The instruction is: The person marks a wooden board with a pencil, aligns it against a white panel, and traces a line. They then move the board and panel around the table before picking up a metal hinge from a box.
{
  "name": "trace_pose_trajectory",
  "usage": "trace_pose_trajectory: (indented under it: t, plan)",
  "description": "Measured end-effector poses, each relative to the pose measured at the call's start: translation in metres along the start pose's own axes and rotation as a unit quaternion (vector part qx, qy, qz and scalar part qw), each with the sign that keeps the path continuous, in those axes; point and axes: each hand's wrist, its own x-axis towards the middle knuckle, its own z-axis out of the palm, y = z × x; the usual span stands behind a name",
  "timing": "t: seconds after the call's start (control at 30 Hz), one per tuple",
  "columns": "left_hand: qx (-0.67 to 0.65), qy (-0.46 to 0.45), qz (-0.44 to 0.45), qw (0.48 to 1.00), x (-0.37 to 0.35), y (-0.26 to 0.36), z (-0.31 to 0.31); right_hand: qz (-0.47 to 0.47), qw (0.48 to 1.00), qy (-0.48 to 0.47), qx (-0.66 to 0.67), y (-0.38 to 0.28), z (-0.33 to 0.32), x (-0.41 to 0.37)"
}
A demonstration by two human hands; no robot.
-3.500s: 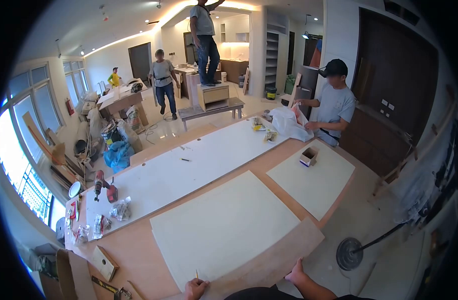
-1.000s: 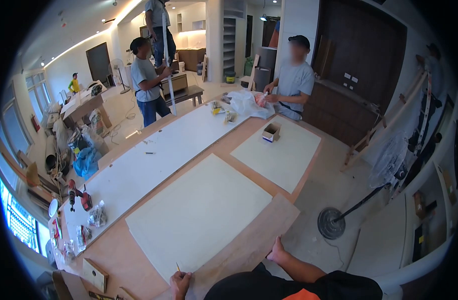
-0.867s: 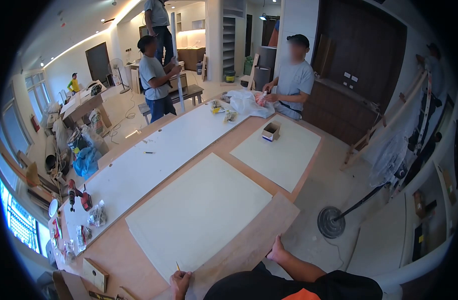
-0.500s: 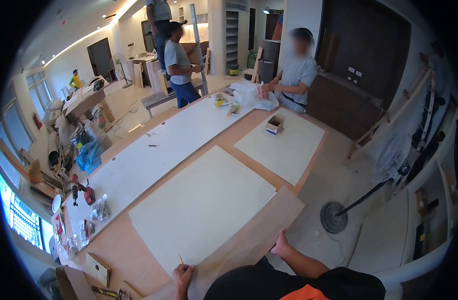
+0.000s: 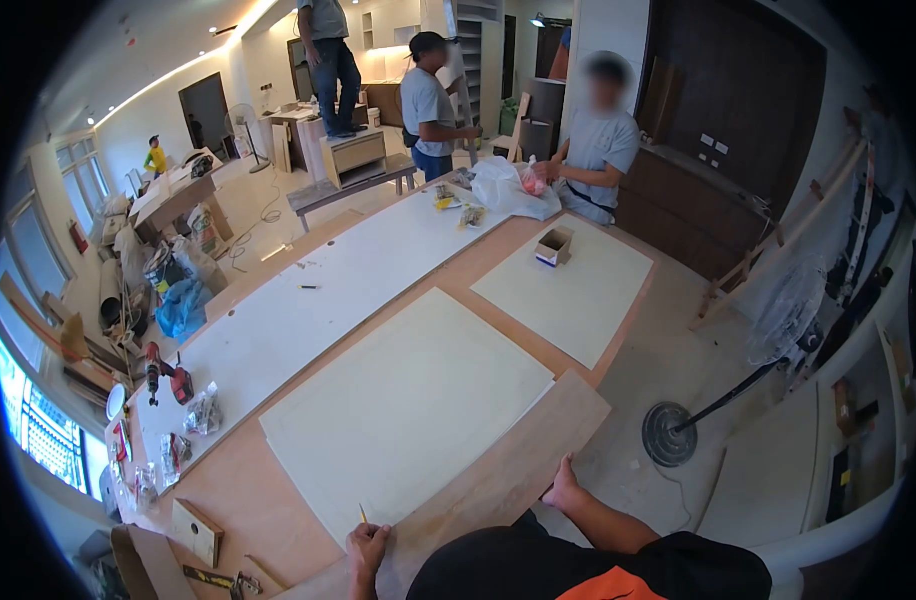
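Note:
At the bottom centre, my left hand [image 5: 369, 545] is closed round a thin pencil [image 5: 363, 513], beside the near edge of a large white panel [image 5: 408, 400]. A long brownish board [image 5: 508, 450] lies along that panel's near side, partly over it. My right hand [image 5: 564, 484] grips the board's near edge, with the thumb up and the other fingers hidden beneath. Behind the large panel lies a smaller white panel [image 5: 568, 290] with a small open box [image 5: 553, 246] on it.
A long white panel [image 5: 318, 300] bears a red drill [image 5: 168, 378] and plastic bags of hardware [image 5: 203, 410]. A person [image 5: 600, 140] stands at the far end, handling a plastic bag [image 5: 508, 188]. Another person [image 5: 428, 110] stands by a ladder. A fan base [image 5: 669, 434] is at right.
The person by the ladder has moved right and looks more upright. The view has shifted slightly. My hands, the pencil and the board stay nearly where they were.

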Motion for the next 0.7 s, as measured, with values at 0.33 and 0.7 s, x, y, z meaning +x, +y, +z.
trace_pose_trajectory:
  t: [0.33, 0.7]
  plan:
    - [0.0, -0.004, -0.013, 1.0, -0.002, 0.005, 0.0, 0.001, 1.0, -0.02, 0.0, 0.002, -0.011, 0.011]
    - [0.015, 0.0, -0.018, 1.0, -0.002, 0.001, 0.003, 0.011, 1.0, -0.012, 0.0, 0.0, -0.016, 0.016]
